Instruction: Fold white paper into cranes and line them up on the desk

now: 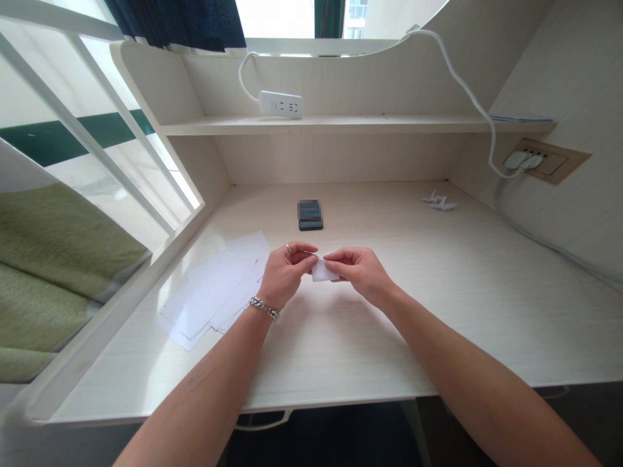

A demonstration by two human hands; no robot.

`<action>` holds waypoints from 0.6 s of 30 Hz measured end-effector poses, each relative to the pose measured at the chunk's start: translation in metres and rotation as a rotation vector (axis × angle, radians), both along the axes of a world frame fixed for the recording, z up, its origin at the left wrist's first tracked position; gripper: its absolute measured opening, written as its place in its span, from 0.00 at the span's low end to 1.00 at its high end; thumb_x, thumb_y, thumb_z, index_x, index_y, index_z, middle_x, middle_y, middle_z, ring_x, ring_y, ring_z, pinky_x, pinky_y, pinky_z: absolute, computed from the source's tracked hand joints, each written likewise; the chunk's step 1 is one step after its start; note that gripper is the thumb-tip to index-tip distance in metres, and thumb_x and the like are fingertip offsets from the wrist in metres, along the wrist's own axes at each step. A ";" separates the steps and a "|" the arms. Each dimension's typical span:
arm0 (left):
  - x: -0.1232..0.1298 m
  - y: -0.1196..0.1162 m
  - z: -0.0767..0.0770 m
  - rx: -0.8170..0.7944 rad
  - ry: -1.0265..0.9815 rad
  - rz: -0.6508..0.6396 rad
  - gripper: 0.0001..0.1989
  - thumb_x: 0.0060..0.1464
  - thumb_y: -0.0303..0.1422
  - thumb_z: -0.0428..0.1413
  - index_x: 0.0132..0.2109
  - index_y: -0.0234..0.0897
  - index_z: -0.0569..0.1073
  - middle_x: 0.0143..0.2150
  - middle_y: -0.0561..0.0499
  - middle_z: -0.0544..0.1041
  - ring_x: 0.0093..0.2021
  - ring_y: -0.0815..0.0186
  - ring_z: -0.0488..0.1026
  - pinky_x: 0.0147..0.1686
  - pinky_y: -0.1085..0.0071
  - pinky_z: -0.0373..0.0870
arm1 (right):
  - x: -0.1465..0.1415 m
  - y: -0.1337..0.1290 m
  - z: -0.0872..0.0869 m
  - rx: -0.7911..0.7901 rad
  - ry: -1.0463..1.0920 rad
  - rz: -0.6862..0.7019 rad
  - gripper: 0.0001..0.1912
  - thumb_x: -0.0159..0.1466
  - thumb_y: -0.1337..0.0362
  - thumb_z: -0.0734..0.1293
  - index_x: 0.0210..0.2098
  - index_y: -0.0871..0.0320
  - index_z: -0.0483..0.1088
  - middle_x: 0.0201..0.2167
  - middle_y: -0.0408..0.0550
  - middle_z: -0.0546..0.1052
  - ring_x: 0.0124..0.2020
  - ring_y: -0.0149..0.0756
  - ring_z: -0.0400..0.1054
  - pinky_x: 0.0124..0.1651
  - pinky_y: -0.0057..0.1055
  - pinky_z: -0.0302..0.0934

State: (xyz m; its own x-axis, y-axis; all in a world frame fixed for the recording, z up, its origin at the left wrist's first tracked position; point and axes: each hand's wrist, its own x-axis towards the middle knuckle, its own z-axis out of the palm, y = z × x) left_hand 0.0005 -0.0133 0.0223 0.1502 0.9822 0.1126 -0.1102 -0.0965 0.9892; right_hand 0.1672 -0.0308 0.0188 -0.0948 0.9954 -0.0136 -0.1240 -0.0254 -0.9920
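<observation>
Head cam: w/ our L hand (pixel 285 275) we're pinching a small folded white paper (pixel 322 272) btwn thumb & fingers, nearly closed; w/ our R hand (pixel 363 269) we're gripping its other side, same pinch. We're holding it above the desk (pixel 487 292), nearer us than a dark blurred obj (pixel 310 216). White sheets (pixel 214 279) are lying L; 2 origami cranes (pixel 442 205) are sitting far R, towards the back.

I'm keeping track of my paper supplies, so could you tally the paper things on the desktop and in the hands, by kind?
Piece held by left hand and right hand: 1
Cranes: 2
Pile of loose sheets, too overlapped to count singly: 1
Total: 4, with the pile as one
</observation>
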 end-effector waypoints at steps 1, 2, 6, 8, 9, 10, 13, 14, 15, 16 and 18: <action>0.000 0.000 0.000 -0.008 -0.011 -0.002 0.13 0.42 0.31 0.66 0.37 0.31 0.75 0.28 0.50 0.78 0.28 0.68 0.74 0.31 0.70 0.71 | 0.000 0.000 0.000 0.000 0.003 0.002 0.15 0.47 0.58 0.76 0.31 0.60 0.79 0.29 0.48 0.79 0.33 0.38 0.73 0.37 0.38 0.68; 0.000 0.000 0.001 -0.017 -0.024 -0.005 0.13 0.42 0.31 0.65 0.37 0.31 0.75 0.28 0.51 0.78 0.28 0.68 0.73 0.31 0.71 0.71 | 0.000 0.000 0.000 0.001 0.004 0.002 0.15 0.47 0.58 0.76 0.31 0.60 0.79 0.29 0.49 0.79 0.33 0.38 0.73 0.38 0.38 0.68; 0.000 -0.001 0.002 -0.070 -0.114 -0.038 0.14 0.45 0.30 0.63 0.41 0.31 0.75 0.28 0.51 0.77 0.29 0.68 0.74 0.32 0.69 0.72 | 0.001 0.001 -0.001 -0.001 -0.001 -0.020 0.14 0.48 0.59 0.76 0.31 0.60 0.78 0.29 0.49 0.78 0.32 0.37 0.72 0.38 0.38 0.69; 0.001 -0.001 0.002 -0.081 -0.124 -0.038 0.14 0.47 0.34 0.63 0.41 0.32 0.74 0.28 0.52 0.77 0.29 0.67 0.75 0.33 0.68 0.73 | 0.001 0.002 -0.001 0.006 -0.001 -0.020 0.14 0.48 0.59 0.76 0.31 0.61 0.78 0.29 0.49 0.78 0.32 0.37 0.72 0.37 0.38 0.69; 0.001 -0.001 0.001 -0.074 -0.104 -0.030 0.16 0.47 0.36 0.63 0.41 0.32 0.74 0.28 0.51 0.77 0.29 0.67 0.75 0.33 0.68 0.73 | 0.001 0.002 -0.002 0.014 0.002 -0.016 0.14 0.48 0.59 0.76 0.31 0.61 0.78 0.29 0.49 0.78 0.32 0.37 0.72 0.37 0.38 0.69; 0.001 -0.001 0.001 -0.060 -0.070 -0.017 0.17 0.46 0.37 0.64 0.41 0.32 0.75 0.28 0.51 0.77 0.29 0.66 0.75 0.33 0.68 0.73 | 0.000 0.002 -0.002 0.022 0.005 -0.011 0.14 0.48 0.58 0.76 0.31 0.60 0.78 0.29 0.48 0.78 0.32 0.37 0.72 0.37 0.37 0.69; 0.001 0.000 -0.002 -0.014 0.025 0.013 0.19 0.44 0.38 0.67 0.41 0.31 0.75 0.29 0.49 0.79 0.29 0.66 0.75 0.32 0.69 0.73 | 0.000 0.002 -0.004 0.034 0.013 0.000 0.13 0.48 0.58 0.76 0.30 0.60 0.78 0.28 0.48 0.78 0.32 0.36 0.72 0.37 0.36 0.68; 0.001 0.001 -0.003 -0.003 0.039 0.015 0.19 0.43 0.38 0.67 0.41 0.31 0.75 0.29 0.48 0.79 0.29 0.66 0.75 0.31 0.69 0.72 | 0.000 0.002 -0.004 0.032 0.014 0.004 0.13 0.48 0.59 0.76 0.30 0.60 0.78 0.28 0.47 0.78 0.32 0.36 0.72 0.37 0.36 0.68; 0.001 0.001 -0.004 0.006 0.045 0.016 0.19 0.43 0.37 0.67 0.41 0.31 0.75 0.29 0.48 0.80 0.29 0.66 0.75 0.31 0.69 0.72 | 0.000 0.002 -0.005 0.025 0.013 0.011 0.13 0.48 0.59 0.76 0.30 0.60 0.78 0.28 0.47 0.78 0.32 0.36 0.72 0.37 0.36 0.68; 0.001 0.002 -0.005 0.016 0.051 0.018 0.19 0.44 0.37 0.67 0.41 0.31 0.75 0.29 0.48 0.80 0.29 0.66 0.75 0.31 0.69 0.72 | 0.000 0.002 -0.005 0.016 0.010 0.019 0.12 0.48 0.59 0.76 0.30 0.60 0.78 0.28 0.47 0.78 0.32 0.36 0.72 0.37 0.36 0.68; 0.000 0.002 -0.005 0.036 0.075 0.024 0.18 0.44 0.37 0.66 0.42 0.32 0.75 0.29 0.48 0.80 0.28 0.65 0.75 0.30 0.70 0.71 | 0.001 0.002 -0.005 -0.004 -0.007 0.037 0.11 0.49 0.59 0.75 0.30 0.59 0.78 0.28 0.47 0.78 0.32 0.36 0.72 0.36 0.35 0.68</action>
State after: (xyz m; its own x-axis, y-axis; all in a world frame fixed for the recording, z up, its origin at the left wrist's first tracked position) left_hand 0.0010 -0.0111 0.0171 0.1364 0.9811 0.1375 -0.0330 -0.1343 0.9904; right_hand 0.1679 -0.0289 0.0140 -0.1314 0.9912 -0.0180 -0.1160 -0.0334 -0.9927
